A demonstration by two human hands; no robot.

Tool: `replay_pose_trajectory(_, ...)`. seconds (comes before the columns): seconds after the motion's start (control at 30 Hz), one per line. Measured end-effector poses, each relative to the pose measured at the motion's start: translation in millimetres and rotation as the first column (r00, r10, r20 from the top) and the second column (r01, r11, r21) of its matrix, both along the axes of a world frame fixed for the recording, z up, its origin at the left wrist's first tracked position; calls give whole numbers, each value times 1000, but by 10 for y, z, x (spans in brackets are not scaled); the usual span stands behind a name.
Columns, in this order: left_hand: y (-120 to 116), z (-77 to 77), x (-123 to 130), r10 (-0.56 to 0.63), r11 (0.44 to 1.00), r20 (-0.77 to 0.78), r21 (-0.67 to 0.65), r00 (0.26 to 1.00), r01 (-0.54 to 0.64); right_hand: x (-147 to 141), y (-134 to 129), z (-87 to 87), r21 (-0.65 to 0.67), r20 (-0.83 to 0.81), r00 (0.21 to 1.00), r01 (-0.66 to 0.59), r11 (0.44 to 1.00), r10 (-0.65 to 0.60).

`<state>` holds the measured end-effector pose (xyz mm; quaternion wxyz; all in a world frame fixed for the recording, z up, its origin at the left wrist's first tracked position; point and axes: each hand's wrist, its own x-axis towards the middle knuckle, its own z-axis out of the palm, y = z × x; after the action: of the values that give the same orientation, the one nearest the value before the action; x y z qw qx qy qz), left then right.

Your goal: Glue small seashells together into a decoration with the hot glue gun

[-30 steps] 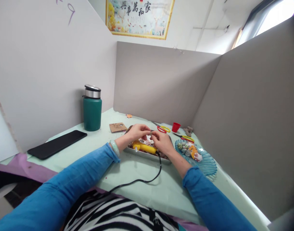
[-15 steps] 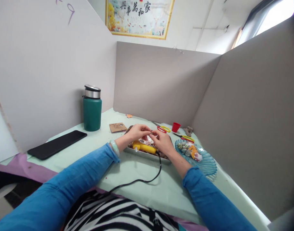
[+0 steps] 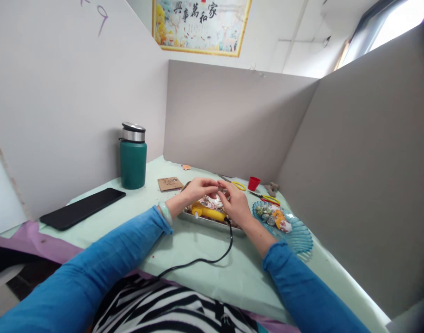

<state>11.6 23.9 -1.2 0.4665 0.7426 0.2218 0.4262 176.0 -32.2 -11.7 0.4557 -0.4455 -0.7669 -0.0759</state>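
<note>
My left hand [image 3: 200, 189] and my right hand [image 3: 232, 200] meet at the fingertips above a metal tray [image 3: 215, 225]. The fingers of both are closed in a pinch, and whatever lies between them is too small to make out. Below them, a yellow glue gun [image 3: 210, 212] with a black cord [image 3: 212, 261] rests on the tray, over small mixed pieces. A blue glass plate [image 3: 300, 236] to the right of my right hand holds several small decorated pieces [image 3: 274, 216].
A green bottle [image 3: 133, 164] and a black phone [image 3: 83, 208] are at the left. Behind the tray are a brown card [image 3: 170, 183], a red cup [image 3: 254, 183], yellow-handled scissors [image 3: 238, 186] and another pair [image 3: 270, 200]. Grey panels [image 3: 232, 120] enclose the table.
The fingers of my right hand have moved slightly up and over toward my left fingertips. My left hand has shifted only a little.
</note>
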Motion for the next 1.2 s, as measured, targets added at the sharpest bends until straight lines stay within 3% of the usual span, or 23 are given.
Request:
replay_pose_trajectory(0.3, -28, 31, -41, -30, 999, -45, 38, 999, 32, 3, -47, 23, 32, 170, 984, 50, 998, -55)
replay_pose_trajectory(0.83, -34, 40, -43, -26, 997, -63, 70, 998, 30, -3, -37, 23, 46, 200, 976, 77, 996, -85)
replay_pose_trajectory(1.2, 61, -50, -17, -17, 1000, -1, -16, 1000, 17, 20, 6, -17, -39, 44, 990, 138, 990, -136)
